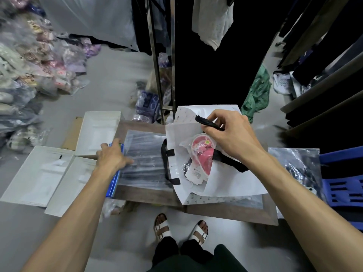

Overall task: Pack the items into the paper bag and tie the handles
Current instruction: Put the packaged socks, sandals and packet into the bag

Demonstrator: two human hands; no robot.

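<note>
A white paper bag (235,179) lies open on a low wooden table (149,195). Inside its mouth sits a pink item in clear plastic (204,154). My right hand (229,134) is closed on one black handle (208,121) and lifts that side of the bag. The other black handle (167,163) hangs over the bag's left edge. My left hand (114,156) presses on a clear plastic packet of dark clothing (145,160) with a blue strip along its left edge, lying left of the bag.
Flat white bags (39,173) lie on the floor at left. Heaps of packed goods (29,75) fill the far left. A metal rack (159,65) with hanging dark clothes stands behind the table. A blue plastic stool (343,183) and another clear packet (298,163) are at right.
</note>
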